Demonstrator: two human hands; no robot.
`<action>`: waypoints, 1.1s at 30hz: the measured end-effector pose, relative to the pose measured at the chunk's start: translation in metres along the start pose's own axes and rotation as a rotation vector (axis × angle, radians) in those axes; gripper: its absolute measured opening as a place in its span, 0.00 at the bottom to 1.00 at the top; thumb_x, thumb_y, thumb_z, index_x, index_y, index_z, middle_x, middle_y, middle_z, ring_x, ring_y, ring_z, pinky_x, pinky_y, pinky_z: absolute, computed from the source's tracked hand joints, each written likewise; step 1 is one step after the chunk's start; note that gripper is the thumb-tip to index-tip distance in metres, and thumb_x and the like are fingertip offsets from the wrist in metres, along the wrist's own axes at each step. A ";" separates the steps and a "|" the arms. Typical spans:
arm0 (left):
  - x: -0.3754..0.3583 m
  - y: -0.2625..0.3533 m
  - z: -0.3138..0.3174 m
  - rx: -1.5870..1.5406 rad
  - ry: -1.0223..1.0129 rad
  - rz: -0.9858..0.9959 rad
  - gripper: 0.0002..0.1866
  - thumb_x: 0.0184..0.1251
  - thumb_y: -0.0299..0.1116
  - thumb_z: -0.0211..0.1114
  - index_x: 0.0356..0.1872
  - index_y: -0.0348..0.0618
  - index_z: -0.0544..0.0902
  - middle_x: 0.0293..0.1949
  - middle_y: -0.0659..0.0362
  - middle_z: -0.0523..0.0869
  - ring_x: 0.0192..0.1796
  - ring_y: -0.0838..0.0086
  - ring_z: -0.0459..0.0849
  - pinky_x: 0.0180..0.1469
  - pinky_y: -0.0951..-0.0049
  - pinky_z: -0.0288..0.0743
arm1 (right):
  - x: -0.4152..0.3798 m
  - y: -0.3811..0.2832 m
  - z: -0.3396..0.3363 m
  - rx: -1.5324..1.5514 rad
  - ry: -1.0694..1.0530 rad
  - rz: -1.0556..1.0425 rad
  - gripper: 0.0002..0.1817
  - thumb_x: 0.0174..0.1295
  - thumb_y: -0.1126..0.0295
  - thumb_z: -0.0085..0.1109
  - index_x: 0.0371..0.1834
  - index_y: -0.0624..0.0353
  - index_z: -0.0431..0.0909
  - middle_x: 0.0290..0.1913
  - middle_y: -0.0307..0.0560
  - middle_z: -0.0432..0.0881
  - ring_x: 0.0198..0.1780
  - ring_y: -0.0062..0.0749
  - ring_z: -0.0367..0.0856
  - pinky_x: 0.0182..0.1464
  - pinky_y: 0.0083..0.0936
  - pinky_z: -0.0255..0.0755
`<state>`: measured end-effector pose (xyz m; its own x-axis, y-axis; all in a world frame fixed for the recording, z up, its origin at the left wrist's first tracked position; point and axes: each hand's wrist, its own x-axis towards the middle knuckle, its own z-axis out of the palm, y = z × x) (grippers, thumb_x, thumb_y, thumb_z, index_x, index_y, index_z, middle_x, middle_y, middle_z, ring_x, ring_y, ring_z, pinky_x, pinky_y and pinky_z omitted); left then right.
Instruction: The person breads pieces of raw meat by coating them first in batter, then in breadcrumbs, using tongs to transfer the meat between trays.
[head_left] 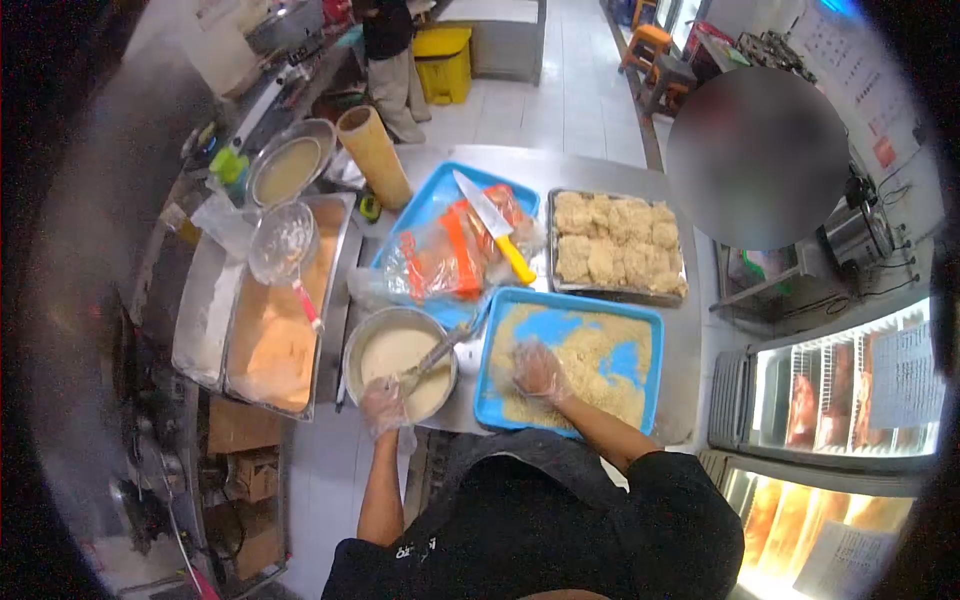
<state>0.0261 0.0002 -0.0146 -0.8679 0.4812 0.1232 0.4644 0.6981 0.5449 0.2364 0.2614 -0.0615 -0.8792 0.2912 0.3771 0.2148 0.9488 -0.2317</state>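
My left hand [384, 407], in a clear plastic glove, is at the near left rim of a metal bowl [352, 345] of pale batter [390, 350]. Its fingers are too blurred to tell whether they grip the rim. Close by, a utensil with a grey handle [443, 348] lies across the bowl, its lower end near my fingers. My right hand [540, 368], also gloved, is down in the breadcrumbs [600, 372] in a blue tray [656, 370]. The fingers are curled, and whatever they hold is hidden.
Behind the bowl, a knife [495, 222] rests over plastic bags [435, 260] in another blue tray [450, 172]. Breaded pieces [615, 240] fill a tray at right. Left are a metal container of orange powder [285, 345] and a strainer [283, 243]. A person [390, 50] stands far back.
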 end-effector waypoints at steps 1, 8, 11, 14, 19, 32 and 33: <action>-0.001 0.007 -0.004 0.025 0.018 0.025 0.14 0.55 0.43 0.58 0.30 0.42 0.80 0.30 0.49 0.81 0.33 0.56 0.80 0.36 0.60 0.73 | -0.002 0.001 0.000 0.036 0.030 -0.028 0.17 0.49 0.60 0.51 0.34 0.63 0.75 0.30 0.55 0.75 0.36 0.47 0.72 0.45 0.38 0.66; -0.005 0.017 -0.011 -0.077 0.014 -0.151 0.15 0.51 0.45 0.63 0.29 0.43 0.82 0.29 0.51 0.82 0.32 0.56 0.80 0.36 0.61 0.73 | 0.019 0.034 -0.039 -0.111 -0.268 0.110 0.12 0.51 0.63 0.50 0.25 0.60 0.77 0.30 0.54 0.75 0.35 0.45 0.73 0.38 0.38 0.66; -0.003 0.024 -0.014 -0.003 0.040 -0.138 0.15 0.48 0.45 0.64 0.28 0.43 0.82 0.27 0.51 0.82 0.31 0.56 0.81 0.35 0.61 0.73 | 0.010 0.035 -0.056 -0.100 -0.168 0.003 0.17 0.47 0.60 0.53 0.34 0.63 0.76 0.31 0.55 0.75 0.39 0.46 0.72 0.44 0.38 0.65; -0.001 0.018 -0.011 0.080 0.096 -0.075 0.14 0.47 0.44 0.65 0.26 0.44 0.82 0.26 0.51 0.82 0.30 0.56 0.81 0.34 0.61 0.73 | 0.025 0.022 -0.085 0.043 -0.326 0.169 0.23 0.46 0.59 0.54 0.40 0.66 0.75 0.34 0.57 0.76 0.42 0.46 0.72 0.48 0.36 0.64; -0.001 0.013 -0.006 0.098 0.089 -0.020 0.14 0.48 0.45 0.63 0.25 0.44 0.82 0.26 0.51 0.82 0.29 0.55 0.80 0.33 0.60 0.73 | 0.016 0.030 -0.065 -0.044 -0.136 0.079 0.22 0.49 0.55 0.54 0.39 0.63 0.75 0.34 0.53 0.76 0.39 0.45 0.72 0.43 0.38 0.65; -0.002 0.006 -0.001 -0.014 0.055 -0.128 0.14 0.49 0.43 0.63 0.28 0.41 0.81 0.28 0.51 0.82 0.32 0.55 0.80 0.35 0.61 0.73 | -0.005 -0.006 0.003 0.181 -0.365 -0.045 0.14 0.53 0.67 0.52 0.43 0.56 0.74 0.37 0.52 0.75 0.40 0.48 0.74 0.38 0.40 0.70; -0.002 0.001 0.003 0.010 0.060 -0.110 0.14 0.49 0.43 0.62 0.28 0.41 0.81 0.28 0.51 0.82 0.32 0.55 0.80 0.35 0.61 0.73 | -0.005 -0.002 0.001 0.245 -0.342 -0.005 0.14 0.53 0.67 0.52 0.43 0.56 0.74 0.36 0.52 0.75 0.39 0.48 0.74 0.38 0.40 0.70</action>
<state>0.0290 0.0016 -0.0162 -0.9225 0.3693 0.1124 0.3674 0.7502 0.5498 0.2401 0.2573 -0.0641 -0.9794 0.1899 0.0686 0.1391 0.8809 -0.4525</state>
